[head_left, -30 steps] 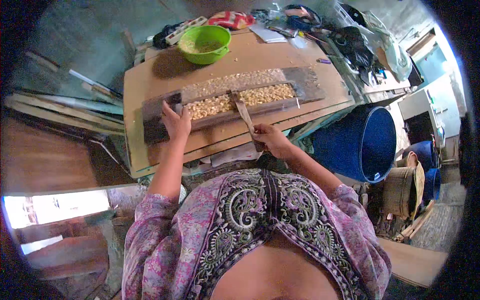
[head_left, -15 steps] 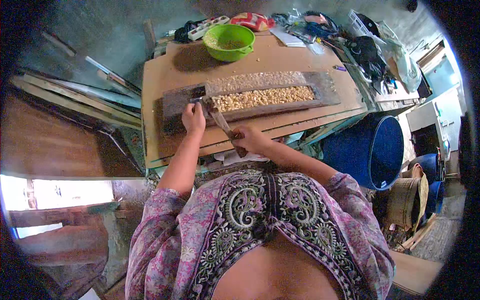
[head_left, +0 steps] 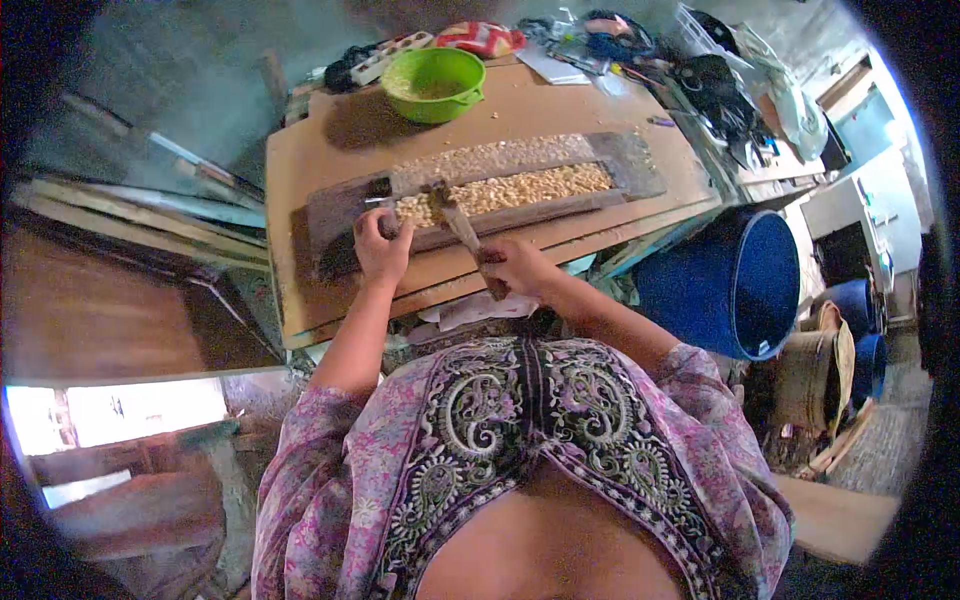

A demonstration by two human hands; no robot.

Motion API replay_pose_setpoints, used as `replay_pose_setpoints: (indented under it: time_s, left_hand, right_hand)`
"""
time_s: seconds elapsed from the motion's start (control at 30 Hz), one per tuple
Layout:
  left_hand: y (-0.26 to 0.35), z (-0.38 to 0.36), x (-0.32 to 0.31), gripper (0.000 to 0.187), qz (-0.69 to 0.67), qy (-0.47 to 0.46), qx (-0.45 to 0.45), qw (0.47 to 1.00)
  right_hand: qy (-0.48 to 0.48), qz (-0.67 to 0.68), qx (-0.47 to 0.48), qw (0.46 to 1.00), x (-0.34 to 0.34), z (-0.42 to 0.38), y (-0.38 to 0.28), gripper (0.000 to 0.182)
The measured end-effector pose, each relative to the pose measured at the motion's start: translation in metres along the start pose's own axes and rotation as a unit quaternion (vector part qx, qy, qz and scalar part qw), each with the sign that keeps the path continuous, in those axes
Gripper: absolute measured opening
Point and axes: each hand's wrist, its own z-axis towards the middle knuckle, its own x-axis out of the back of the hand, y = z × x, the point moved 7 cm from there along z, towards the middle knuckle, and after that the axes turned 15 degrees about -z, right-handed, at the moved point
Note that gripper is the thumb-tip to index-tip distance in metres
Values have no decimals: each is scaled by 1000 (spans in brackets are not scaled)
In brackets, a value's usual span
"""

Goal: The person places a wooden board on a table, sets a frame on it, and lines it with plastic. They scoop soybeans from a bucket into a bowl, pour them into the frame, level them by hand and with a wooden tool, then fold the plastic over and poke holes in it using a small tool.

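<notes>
My right hand (head_left: 515, 268) is closed around the lower end of a long wooden-handled tool (head_left: 465, 232). The tool leans up and left, its small dark head over a long dark wooden tray (head_left: 480, 222). Inside the tray lie many small tan pieces (head_left: 540, 188), like nuts or chips. A paler strip of pieces (head_left: 490, 158) runs along the far side. At the near left end of the tray is my left hand (head_left: 383, 248), fingers curled. A dark bit shows between them, but I cannot make out what it is.
A green bowl (head_left: 433, 88) holding tan pieces stands at the back of the brown board table (head_left: 300, 165). Bags and a white power strip (head_left: 393, 58) lie along the back edge. To the right stands a blue barrel (head_left: 700, 285); planks (head_left: 140, 220) lean at left.
The tool's head has moved rightward off the tray's left end, over the tan pieces. My left hand has come down slightly and its fingers have shifted. The whole view has drifted a little.
</notes>
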Motion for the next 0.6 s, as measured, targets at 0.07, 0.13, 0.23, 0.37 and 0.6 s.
replay_pose_setpoints:
  time_s: [0.07, 0.13, 0.23, 0.37, 0.6]
  left_hand:
    - [11, -4, -7, 46, 1, -24, -38, 999]
    - [18, -6, -13, 53, 33, -33, -41, 998]
    - [13, -7, -19, 58, 57, -75, -28, 995]
    - [18, -6, -17, 63, 164, -85, 2, 983]
    - [36, -5, -23, 65, 339, -94, 43, 935]
  right_hand:
    - [-5, 53, -51, 997, 30, -10, 18, 14]
    - [28, -30, -107, 993, 80, -21, 40, 13]
    - [169, -24, -145, 975, 166, -33, 92, 16]
    - [206, -5, -222, 953, 224, -39, 144, 12]
    - [109, -337, -258, 899, 275, 3, 270, 16]
